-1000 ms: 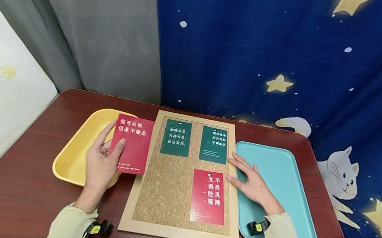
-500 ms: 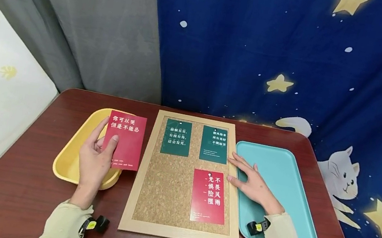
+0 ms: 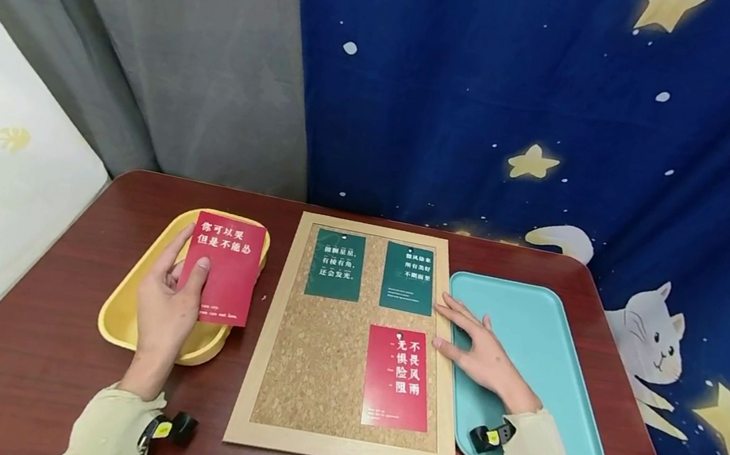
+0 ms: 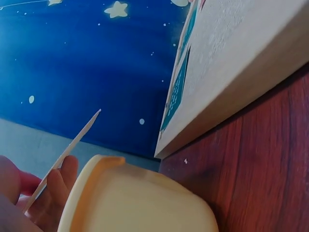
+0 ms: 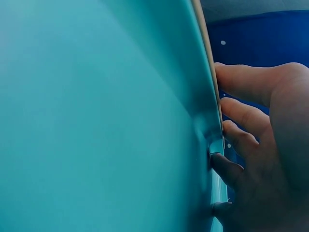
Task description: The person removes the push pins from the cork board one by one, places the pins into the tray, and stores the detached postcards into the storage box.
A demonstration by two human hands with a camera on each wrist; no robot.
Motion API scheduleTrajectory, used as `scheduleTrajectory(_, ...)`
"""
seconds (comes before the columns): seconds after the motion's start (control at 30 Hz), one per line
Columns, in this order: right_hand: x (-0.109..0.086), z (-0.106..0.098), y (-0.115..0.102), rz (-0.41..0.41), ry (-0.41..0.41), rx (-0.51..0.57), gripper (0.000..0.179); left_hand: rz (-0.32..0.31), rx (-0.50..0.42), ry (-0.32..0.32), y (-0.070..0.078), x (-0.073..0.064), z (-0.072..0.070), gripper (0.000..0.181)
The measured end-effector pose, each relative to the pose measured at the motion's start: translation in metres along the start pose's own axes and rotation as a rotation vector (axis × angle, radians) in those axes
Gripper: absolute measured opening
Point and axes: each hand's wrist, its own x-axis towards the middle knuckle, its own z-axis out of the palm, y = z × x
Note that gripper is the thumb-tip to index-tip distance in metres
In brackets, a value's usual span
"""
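Between thumb and fingers, my left hand (image 3: 166, 311) holds a red card (image 3: 228, 277) with white lettering, raised over the yellow bin (image 3: 127, 308). In the left wrist view the card (image 4: 65, 155) shows edge-on beside the bin's rim (image 4: 91, 169). My right hand (image 3: 485, 354) spreads its fingers, their tips at the right edge of the framed corkboard (image 3: 313, 364). Two green cards, one at the upper left (image 3: 335, 275) and one at the upper right (image 3: 408, 283), are pinned to the board. Below the right one, another red card (image 3: 395, 406) is pinned.
A turquoise tray (image 3: 541, 345) lies right of the board, under the right hand and wrist. The brown table (image 3: 23, 364) ends at a back edge against grey and star-printed blue curtains (image 3: 414, 107). Each wrist wears a small black camera.
My left hand has moved left with the red card, away from the corkboard and further over the yellow bin. The right hand has stayed at the board's edge.
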Motion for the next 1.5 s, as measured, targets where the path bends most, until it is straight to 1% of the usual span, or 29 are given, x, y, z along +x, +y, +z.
scheduleTrajectory(0.1,0.0,0.0,0.0,-0.002,0.0,-0.001,0.063,-0.013,0.007,0.006,-0.001,0.002,-0.002,0.057)
scheduleTrajectory(0.3,0.0,0.001,0.001,0.0,-0.004,0.0,0.063,-0.052,-0.042,0.002,-0.002,0.006,-0.009,0.058)
scheduleTrajectory(0.43,0.0,0.002,0.002,0.0,-0.004,0.003,0.063,-0.068,-0.047,0.003,-0.003,0.009,-0.014,0.058)
scheduleTrajectory(0.67,-0.001,0.002,0.002,0.0,-0.005,0.008,0.062,-0.091,0.032,-0.002,-0.006,0.012,-0.019,0.058)
scheduleTrajectory(0.9,0.0,0.002,0.002,0.002,-0.006,0.005,0.063,-0.134,0.061,0.004,-0.008,0.016,-0.023,0.058)
scheduleTrajectory(1.07,0.0,0.003,0.003,0.0,-0.009,0.012,0.063,-0.131,0.104,0.006,-0.012,0.016,-0.025,0.059)
scheduleTrajectory(1.2,0.0,0.004,0.003,0.001,-0.009,0.016,0.063,-0.117,0.179,-0.014,-0.014,0.016,-0.026,0.058)
scheduleTrajectory(1.37,0.0,0.003,0.003,0.003,-0.012,0.013,0.063,-0.079,0.343,-0.068,-0.016,0.017,-0.026,0.058)
scheduleTrajectory(1.43,0.0,0.003,0.003,0.004,-0.007,0.014,0.064,-0.065,0.38,-0.099,-0.016,0.018,-0.025,0.059)
scheduleTrajectory(1.5,0.0,0.002,0.002,0.006,-0.002,0.017,0.064,-0.052,0.393,-0.123,-0.016,0.019,-0.024,0.058)
